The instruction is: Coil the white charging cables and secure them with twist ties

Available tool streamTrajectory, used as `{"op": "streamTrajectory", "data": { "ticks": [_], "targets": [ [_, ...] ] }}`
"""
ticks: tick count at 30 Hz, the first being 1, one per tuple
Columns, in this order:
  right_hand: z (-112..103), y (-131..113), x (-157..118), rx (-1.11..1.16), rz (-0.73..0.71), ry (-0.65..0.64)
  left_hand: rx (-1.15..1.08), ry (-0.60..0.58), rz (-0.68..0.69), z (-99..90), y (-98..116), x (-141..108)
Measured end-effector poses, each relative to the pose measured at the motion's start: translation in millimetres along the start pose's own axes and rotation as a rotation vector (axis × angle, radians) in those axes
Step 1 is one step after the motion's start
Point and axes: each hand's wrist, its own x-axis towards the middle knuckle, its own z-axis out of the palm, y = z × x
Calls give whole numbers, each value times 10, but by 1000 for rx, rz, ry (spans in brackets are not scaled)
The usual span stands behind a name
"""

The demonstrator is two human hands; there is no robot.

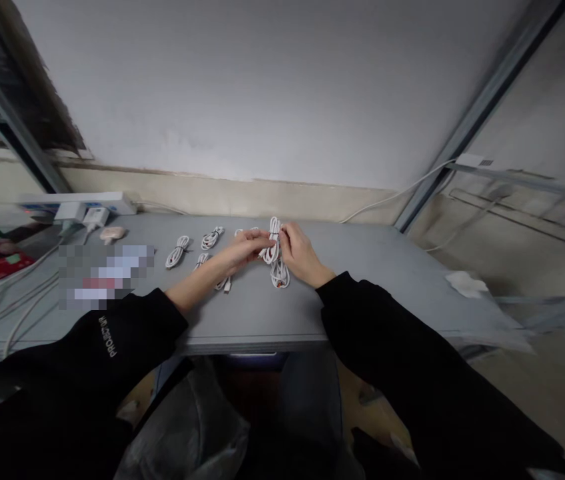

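Between my two hands, a coiled white cable (273, 235) is held upright just above the grey table. My left hand (248, 248) grips its left side with thumb and fingers. From the right, my right hand (300, 252) closes on the same bundle, its fingertips near the dark tie around the middle. Directly below lies another white coiled cable (280, 275) with a small orange part. More coiled cables lie to the left, among them one near the wall (212, 237) and one farther left (178, 252). My left hand and forearm partly cover several others.
A white power strip (77, 200) with plugged-in chargers (95, 218) runs along the back left. Near it are a pinkish earbud case (112, 233), a red object (0, 259) and loose cords. A crumpled white tissue (466, 284) lies at the table's right end. Metal posts (477, 113) frame the table.
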Motion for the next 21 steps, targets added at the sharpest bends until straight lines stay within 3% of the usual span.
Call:
{"op": "streamTrajectory", "data": {
  "ticks": [3, 6, 12, 15, 21],
  "targets": [
    [43, 12, -3, 154, 113, 12, 108, 24, 70, -6, -10, -12],
    [85, 28, 18, 449, 303, -3, 224, 63, 221, -5, -26, -17],
    [28, -11, 85, 957, 592, -159, 482, 164, 477, 40, 32, -87],
    [-32, -42, 96, 1061, 660, -197, 536, 149, 500, 55, 66, -119],
    [-59, -26, 101, 1062, 688, -224, 415, 131, 435, 39, 8, -51]
  ]
}}
